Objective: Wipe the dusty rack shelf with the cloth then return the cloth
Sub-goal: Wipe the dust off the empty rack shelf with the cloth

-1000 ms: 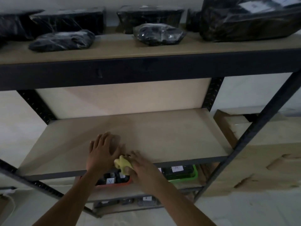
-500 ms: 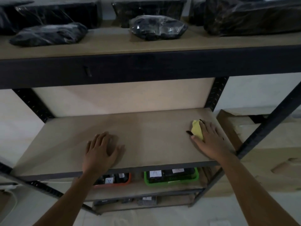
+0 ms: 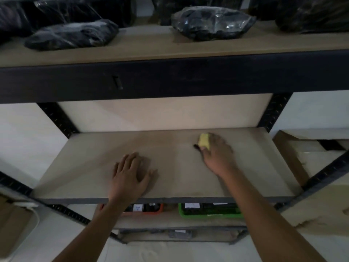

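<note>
Mid-wipe: the right hand [image 3: 217, 151] presses the bunched yellow cloth [image 3: 204, 141] onto the shelf [image 3: 90, 157] toward its back, the left hand [image 3: 131, 173] lies flat and empty, and next, likely, comes a sweep across the unwiped board.

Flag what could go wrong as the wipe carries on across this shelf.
1. The right hand bunches the yellow cloth small, so passes may leave dusty strips on the shelf.
2. The left hand lies flat on the board; the area under it could go unwiped.
3. Swiping rightward might push dust off the open edge onto the cardboard box.
</note>
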